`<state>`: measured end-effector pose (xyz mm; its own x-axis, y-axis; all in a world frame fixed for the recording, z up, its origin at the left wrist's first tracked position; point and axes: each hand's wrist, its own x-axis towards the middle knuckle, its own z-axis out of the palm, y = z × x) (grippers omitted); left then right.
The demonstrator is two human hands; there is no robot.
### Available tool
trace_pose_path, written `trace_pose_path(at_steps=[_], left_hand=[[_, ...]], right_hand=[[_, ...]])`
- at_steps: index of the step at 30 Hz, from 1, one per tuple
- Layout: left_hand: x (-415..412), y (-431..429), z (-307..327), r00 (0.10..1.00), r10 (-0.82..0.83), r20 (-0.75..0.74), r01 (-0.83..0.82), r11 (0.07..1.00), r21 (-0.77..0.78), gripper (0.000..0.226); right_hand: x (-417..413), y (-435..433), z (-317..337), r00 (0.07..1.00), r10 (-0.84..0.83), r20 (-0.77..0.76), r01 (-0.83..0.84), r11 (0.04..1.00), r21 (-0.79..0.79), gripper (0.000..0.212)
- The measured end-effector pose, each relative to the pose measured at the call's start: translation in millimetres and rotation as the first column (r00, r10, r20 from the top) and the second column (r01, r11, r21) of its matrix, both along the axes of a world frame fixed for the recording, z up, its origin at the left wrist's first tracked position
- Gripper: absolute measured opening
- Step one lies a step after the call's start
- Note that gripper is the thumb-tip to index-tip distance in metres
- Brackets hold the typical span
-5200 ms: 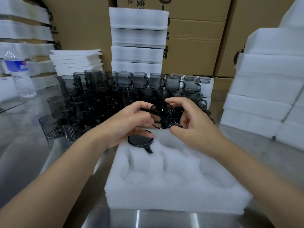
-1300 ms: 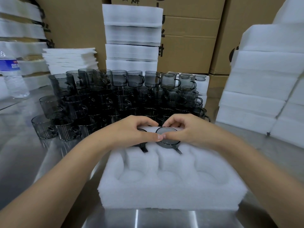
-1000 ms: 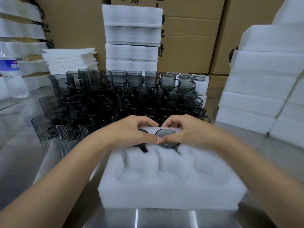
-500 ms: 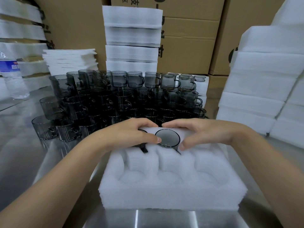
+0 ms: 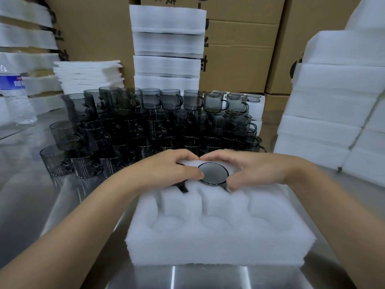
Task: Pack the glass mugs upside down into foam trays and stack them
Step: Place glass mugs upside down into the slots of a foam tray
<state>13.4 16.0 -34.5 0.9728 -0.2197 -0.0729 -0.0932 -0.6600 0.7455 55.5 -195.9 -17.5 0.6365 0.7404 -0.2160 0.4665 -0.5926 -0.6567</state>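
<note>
An upturned mug (image 5: 213,173), smoky dark grey, shows between the fingers (image 5: 183,156), in a white foam tray (image 5: 218,236). Beyond the fingers, glass mugs (image 5: 145,126) are translucent grey, the nearest vertically ribbed. The surface (image 5: 31,195) is silvery, boxes (image 5: 239,59) brown, a bottle (image 5: 12,84) blue-labelled.

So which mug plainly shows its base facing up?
The mug in the back middle pocket of the foam tray; the stacked mugs behind stand rim up.

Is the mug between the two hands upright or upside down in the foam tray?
Upside down: the mug shows its flat round base on top, its body sunk in a pocket of the foam tray.
</note>
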Motion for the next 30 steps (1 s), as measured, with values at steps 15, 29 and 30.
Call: trace_pose_path(at_steps=[15, 29, 30], left_hand=[[-0.9, -0.7, 4.2, 1.0, 0.017, -0.009, -0.017, 0.999, 0.036, 0.037], [0.5, 0.5, 2.6, 1.0, 0.005, -0.021, -0.005, 1.0, 0.024, 0.031], [0.6, 0.6, 2.0, 1.0, 0.007, -0.022, -0.006, 1.0, 0.02, 0.031]], right_hand=[[11.6, -5.2, -4.2, 0.986, -0.164, -0.018, 0.165, 0.979, 0.116, 0.028], [9.8, -6.0, -5.4, 0.988, -0.145, -0.047, 0.15, 0.978, 0.144, 0.033], [10.3, -6.3, -5.6, 0.987, -0.151, -0.052, 0.158, 0.976, 0.151, 0.035]])
